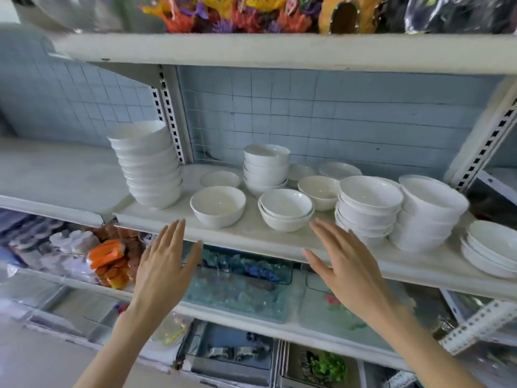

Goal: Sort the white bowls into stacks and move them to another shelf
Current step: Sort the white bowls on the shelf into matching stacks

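Note:
White bowls stand on a white shelf. A tall leaning stack is at the left. A single bowl and a stack of two sit near the front edge. Behind them is a short stack with loose small bowls around it. Two thicker stacks stand at the right. My left hand and my right hand hover open with straight fingers just in front of the shelf edge, holding nothing.
Shallow white plates are piled at the far right. The shelf section to the left holds nothing visible. A shelf above carries colourful ornaments. Shelves below hold glass trays and packaged goods. A slotted upright stands behind the tall stack.

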The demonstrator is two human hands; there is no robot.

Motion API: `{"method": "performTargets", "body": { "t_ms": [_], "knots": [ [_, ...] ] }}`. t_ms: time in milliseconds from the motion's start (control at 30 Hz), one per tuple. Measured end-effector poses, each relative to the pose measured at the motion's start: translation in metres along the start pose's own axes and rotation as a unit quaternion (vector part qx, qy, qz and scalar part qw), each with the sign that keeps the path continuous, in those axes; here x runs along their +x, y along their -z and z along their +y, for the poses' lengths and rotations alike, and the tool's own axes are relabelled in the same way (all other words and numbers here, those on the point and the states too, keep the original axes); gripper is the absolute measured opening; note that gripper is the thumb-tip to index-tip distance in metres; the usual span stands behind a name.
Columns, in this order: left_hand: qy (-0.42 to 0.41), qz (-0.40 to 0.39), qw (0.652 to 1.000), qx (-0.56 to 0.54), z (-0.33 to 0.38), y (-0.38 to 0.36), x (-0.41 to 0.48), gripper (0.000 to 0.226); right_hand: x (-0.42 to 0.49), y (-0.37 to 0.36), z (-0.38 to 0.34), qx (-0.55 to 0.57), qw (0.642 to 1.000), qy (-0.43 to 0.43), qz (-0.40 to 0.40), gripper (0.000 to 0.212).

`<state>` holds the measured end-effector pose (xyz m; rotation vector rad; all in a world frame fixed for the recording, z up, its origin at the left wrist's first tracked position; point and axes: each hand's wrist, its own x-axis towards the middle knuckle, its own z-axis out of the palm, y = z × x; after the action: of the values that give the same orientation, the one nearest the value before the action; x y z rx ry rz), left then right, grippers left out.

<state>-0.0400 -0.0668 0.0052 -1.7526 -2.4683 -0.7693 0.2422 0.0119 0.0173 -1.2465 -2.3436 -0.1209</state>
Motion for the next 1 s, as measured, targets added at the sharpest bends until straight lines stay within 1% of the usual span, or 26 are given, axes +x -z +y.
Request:
{"method": "performTargets", "body": {
  "t_ms": [100,200,300,400,467,533,600,667,700,733,767,833,867,900,1000],
  "knots": [
    [-0.004,-0.034,0.999,-0.04,-0.013,0.003,0.021,0.07,0.02,-0.015,-0.023,0.015,1.0,0.013,0.005,0.057],
    [-0.001,-0.078,0.992,-0.097,-0.019,-0.003,0.045,0.075,0.042,-0.026,-0.031,0.042,0.999,-0.002,-0.024,0.059],
    [0.012,-0.118,0.978,-0.171,-0.02,-0.014,0.068,0.085,0.064,-0.039,-0.027,0.058,0.996,-0.021,-0.062,0.056],
    [-0.026,-0.149,0.961,-0.23,-0.022,-0.029,0.088,0.103,0.087,-0.051,-0.018,0.041,0.994,-0.029,-0.094,0.047],
    [-0.038,-0.168,0.953,-0.25,-0.03,-0.045,0.1,0.115,0.1,-0.057,-0.014,0.018,0.988,-0.052,-0.142,0.037],
    [-0.015,-0.173,0.937,-0.302,-0.031,-0.049,0.11,0.121,0.109,-0.056,-0.012,0.003,0.98,-0.078,-0.184,0.037],
    [0.014,-0.184,0.913,-0.364,-0.033,-0.054,0.118,0.129,0.114,-0.054,-0.011,0.021,0.978,-0.089,-0.187,0.035],
    [0.032,-0.201,0.893,-0.401,-0.037,-0.059,0.125,0.145,0.114,-0.052,-0.01,0.046,0.98,-0.096,-0.168,0.035],
    [0.036,-0.204,0.883,-0.42,-0.039,-0.061,0.127,0.149,0.114,-0.052,-0.01,0.055,0.98,-0.101,-0.16,0.034],
    [0.04,-0.206,0.874,-0.437,-0.042,-0.064,0.13,0.148,0.113,-0.052,-0.01,0.065,0.98,-0.109,-0.153,0.035],
    [0.033,-0.206,0.869,-0.448,-0.043,-0.066,0.131,0.141,0.112,-0.053,-0.009,0.078,0.98,-0.115,-0.145,0.035],
    [0.018,-0.201,0.861,-0.466,-0.042,-0.071,0.131,0.122,0.112,-0.055,-0.005,0.118,0.977,-0.118,-0.132,0.038],
    [0.012,-0.196,0.86,-0.47,-0.04,-0.071,0.13,0.115,0.112,-0.055,-0.003,0.142,0.974,-0.115,-0.135,0.043],
    [0.003,-0.194,0.861,-0.47,-0.04,-0.071,0.131,0.112,0.113,-0.055,-0.001,0.17,0.969,-0.111,-0.141,0.045],
    [-0.009,-0.2,0.856,-0.476,-0.045,-0.073,0.133,0.106,0.115,-0.054,0.005,0.233,0.954,-0.112,-0.152,0.04]
  ]
}}
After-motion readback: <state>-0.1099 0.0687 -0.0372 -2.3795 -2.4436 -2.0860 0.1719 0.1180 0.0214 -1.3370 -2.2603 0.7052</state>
